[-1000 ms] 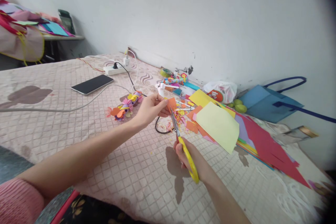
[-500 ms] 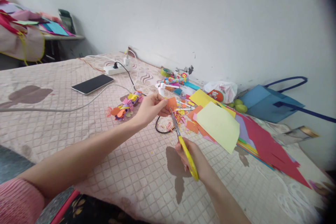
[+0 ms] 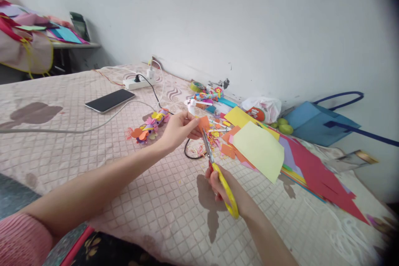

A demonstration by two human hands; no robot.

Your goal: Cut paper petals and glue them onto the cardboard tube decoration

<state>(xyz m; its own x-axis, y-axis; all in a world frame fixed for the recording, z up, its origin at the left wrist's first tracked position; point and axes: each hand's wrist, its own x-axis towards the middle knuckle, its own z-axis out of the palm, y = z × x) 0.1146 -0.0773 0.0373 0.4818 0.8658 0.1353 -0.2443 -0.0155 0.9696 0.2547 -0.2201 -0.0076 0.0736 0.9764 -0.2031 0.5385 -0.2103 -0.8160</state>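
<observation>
Between the thumb and fingers of my left hand [image 3: 182, 129] is a small piece of orange paper [image 3: 204, 123]. My right hand [image 3: 229, 185] grips scissors [image 3: 226, 189] with yellow and red handles, and their metal blades reach up to the orange paper's lower edge. Paper scraps [image 3: 213, 135] in several colours lie beneath and just beyond the blades. To the left of my left hand lies a purple roll covered with colourful paper flowers [image 3: 149, 126]. A black cable curves on the cloth below the hands.
Coloured paper sheets [image 3: 260, 149] lie to the right, with a blue bag [image 3: 321, 122] behind them. A phone [image 3: 109, 100] and a white power strip [image 3: 139, 83] with cables sit at the left. Tape [image 3: 197, 87] and a white plastic bag [image 3: 262, 107] stand near the wall.
The scissor handles have shifted slightly right and down, and the red handle now shows more beside the yellow one. My left hand stays in place with the orange paper.
</observation>
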